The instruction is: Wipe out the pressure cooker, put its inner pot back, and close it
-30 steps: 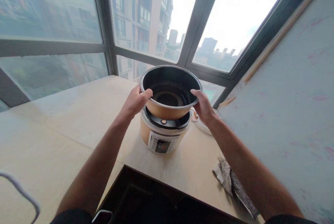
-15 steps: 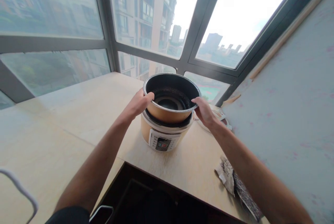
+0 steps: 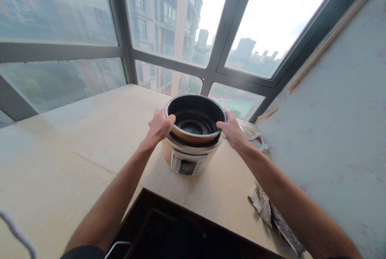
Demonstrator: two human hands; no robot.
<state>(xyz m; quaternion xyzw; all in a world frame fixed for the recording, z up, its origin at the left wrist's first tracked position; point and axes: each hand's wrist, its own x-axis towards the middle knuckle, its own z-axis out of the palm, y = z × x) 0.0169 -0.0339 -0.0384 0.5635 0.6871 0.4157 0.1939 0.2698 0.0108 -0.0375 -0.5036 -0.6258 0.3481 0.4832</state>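
A round pot (image 3: pixel 194 115) is held over the mouth of a cooker (image 3: pixel 184 161), with its lower part sunk inside. Its inside is black, its rim is edged in silver, and a gold band of outer wall is left showing at the front. Rings are seen on its dark bottom, with a paler patch among them.

The rim is gripped at one side by the left hand (image 3: pixel 162 124) and at the other by the right hand (image 3: pixel 231 128). Both hands are closed around it, with the thumbs laid over the edge and the fingers mostly hidden outside.

The cooker's opening is bordered by a black collar and filled by the pot; whether the bottom is touched cannot be told. A control panel (image 3: pixel 187 164) is set in its front. The cooker is stood on a pale table (image 3: pixel 75 138), where a crumpled cloth (image 3: pixel 261 206) is laid near the right forearm.
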